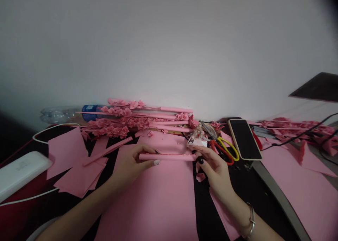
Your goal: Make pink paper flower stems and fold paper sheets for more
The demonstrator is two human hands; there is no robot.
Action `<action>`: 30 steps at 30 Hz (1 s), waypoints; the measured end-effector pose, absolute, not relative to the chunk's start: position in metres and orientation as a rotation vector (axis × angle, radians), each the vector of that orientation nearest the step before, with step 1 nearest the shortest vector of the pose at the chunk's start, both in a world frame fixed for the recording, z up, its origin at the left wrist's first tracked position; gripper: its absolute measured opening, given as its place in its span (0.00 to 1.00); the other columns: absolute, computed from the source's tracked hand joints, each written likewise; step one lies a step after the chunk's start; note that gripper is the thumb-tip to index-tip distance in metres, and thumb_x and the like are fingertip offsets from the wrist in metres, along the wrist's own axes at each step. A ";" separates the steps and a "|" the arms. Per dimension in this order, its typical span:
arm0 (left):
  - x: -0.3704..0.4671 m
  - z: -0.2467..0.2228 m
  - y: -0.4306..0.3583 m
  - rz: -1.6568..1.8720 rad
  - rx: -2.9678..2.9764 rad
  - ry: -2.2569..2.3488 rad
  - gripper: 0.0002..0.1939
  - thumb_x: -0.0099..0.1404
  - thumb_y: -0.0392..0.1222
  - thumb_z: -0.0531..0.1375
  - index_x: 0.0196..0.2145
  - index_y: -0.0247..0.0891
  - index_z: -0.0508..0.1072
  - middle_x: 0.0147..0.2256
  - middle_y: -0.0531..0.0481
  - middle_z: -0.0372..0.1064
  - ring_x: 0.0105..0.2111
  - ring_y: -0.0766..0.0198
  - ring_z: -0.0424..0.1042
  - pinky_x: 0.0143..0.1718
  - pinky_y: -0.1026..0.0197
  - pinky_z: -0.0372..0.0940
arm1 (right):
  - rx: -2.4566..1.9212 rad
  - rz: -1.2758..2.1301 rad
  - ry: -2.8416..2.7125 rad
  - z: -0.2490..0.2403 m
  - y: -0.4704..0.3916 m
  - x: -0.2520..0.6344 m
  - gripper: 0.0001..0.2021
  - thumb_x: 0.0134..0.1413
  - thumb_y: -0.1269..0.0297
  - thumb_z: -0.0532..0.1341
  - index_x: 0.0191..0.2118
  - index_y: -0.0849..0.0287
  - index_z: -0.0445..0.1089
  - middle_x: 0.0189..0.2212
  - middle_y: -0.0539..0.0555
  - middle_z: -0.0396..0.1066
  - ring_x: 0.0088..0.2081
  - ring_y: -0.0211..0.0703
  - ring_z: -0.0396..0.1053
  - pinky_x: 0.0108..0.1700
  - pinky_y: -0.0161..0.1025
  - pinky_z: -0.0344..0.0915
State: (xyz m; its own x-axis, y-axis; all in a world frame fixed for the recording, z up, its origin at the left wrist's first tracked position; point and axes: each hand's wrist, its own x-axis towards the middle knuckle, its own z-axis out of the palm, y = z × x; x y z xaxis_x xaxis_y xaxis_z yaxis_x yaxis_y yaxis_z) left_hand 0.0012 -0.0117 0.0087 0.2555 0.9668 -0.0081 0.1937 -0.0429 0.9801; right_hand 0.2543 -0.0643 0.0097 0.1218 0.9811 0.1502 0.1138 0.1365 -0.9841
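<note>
- Here's the tube, a pink paper roll held level just over the far part of the sheet, and that sheet is our landmark on the dark desk.
- Left hand: closed on the tube's left end, thumb in front, fingers behind.
- Right hand: pinched at the other end, fingertips gathered right at the tip.
- A shiny line runs along the tube's upper edge; glue or tape, I cannot tell which.
- So how far along? The tube looks rolled nearly its whole way, I'd judge, though whether that edge is stuck down doesn't show.
- Plenty looks done: beyond the sheet lies a heap of flowers, pink blooms on long stems, some with thick rolled ends much like this tube.
- More blooms lie beyond the sheet, off to its right.
- And plenty looks unworked: left of the sheet, flat slips with a narrow strip across them; well to its right, another large paper, mostly flat.
- Scissors and phone sit right of the sheet's far end, touched by neither hand.
</note>
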 end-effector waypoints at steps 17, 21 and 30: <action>0.000 0.006 -0.011 0.922 1.460 1.150 0.08 0.52 0.42 0.69 0.30 0.41 0.75 0.32 0.51 0.75 0.32 0.61 0.73 0.33 0.63 0.66 | -1.388 0.702 -1.194 0.007 -0.058 0.266 0.18 0.61 0.55 0.59 0.22 0.58 0.65 0.22 0.52 0.69 0.25 0.38 0.64 0.24 0.34 0.57; 0.001 0.008 -0.011 0.932 1.460 1.155 0.08 0.51 0.41 0.69 0.28 0.40 0.74 0.30 0.52 0.74 0.31 0.62 0.72 0.31 0.63 0.66 | -1.364 0.776 -1.185 0.008 -0.060 0.266 0.18 0.63 0.53 0.55 0.28 0.58 0.71 0.26 0.53 0.70 0.21 0.35 0.58 0.22 0.35 0.55; 0.001 0.008 -0.011 0.942 1.462 1.164 0.08 0.51 0.41 0.69 0.28 0.40 0.74 0.29 0.53 0.73 0.29 0.63 0.71 0.30 0.65 0.65 | -1.355 0.811 -1.072 0.003 -0.055 0.268 0.14 0.52 0.60 0.67 0.22 0.59 0.67 0.21 0.49 0.69 0.19 0.32 0.57 0.22 0.32 0.55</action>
